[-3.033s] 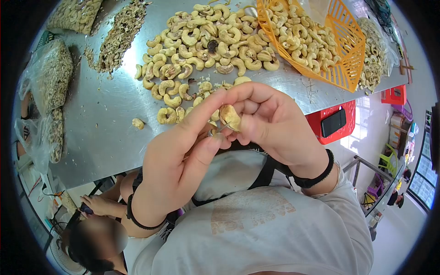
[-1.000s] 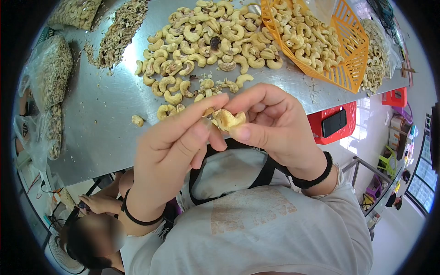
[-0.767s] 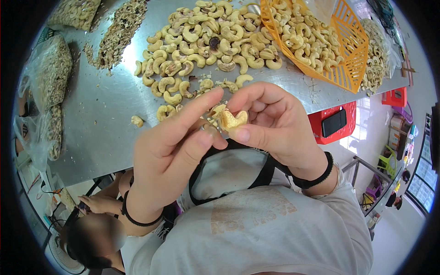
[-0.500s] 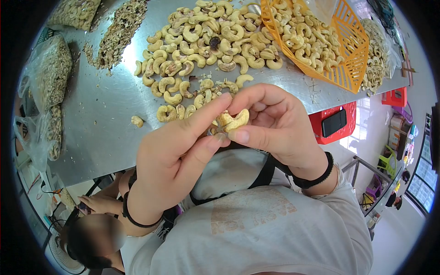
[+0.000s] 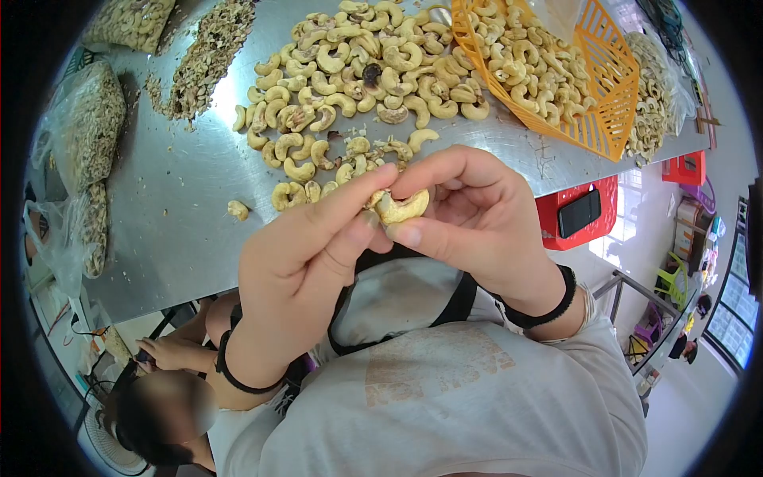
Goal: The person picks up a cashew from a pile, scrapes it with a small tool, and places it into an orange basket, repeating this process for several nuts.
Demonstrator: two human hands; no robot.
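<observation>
A pale, curved cashew nut is pinched between my two hands above the table's near edge. My right hand grips its right side between thumb and forefinger. From the other side, the thumb and forefinger of my left hand close on the nut's left end. Whether anything else sits between the left fingertips I cannot make out. Just beyond my fingers spreads a loose pile of cashew nuts, one with a dark spot, with small broken bits at its near side. A single nut piece lies apart on the left.
An orange basket of cashews stands at the right of the metal table. Brown skin scraps and filled plastic bags lie left. A phone rests on a red stool. Another person sits lower left.
The cashew nut has turned slightly and shifted a little left between my fingers. My left thumb has moved up and back along the nut's end. The pile and basket look the same.
</observation>
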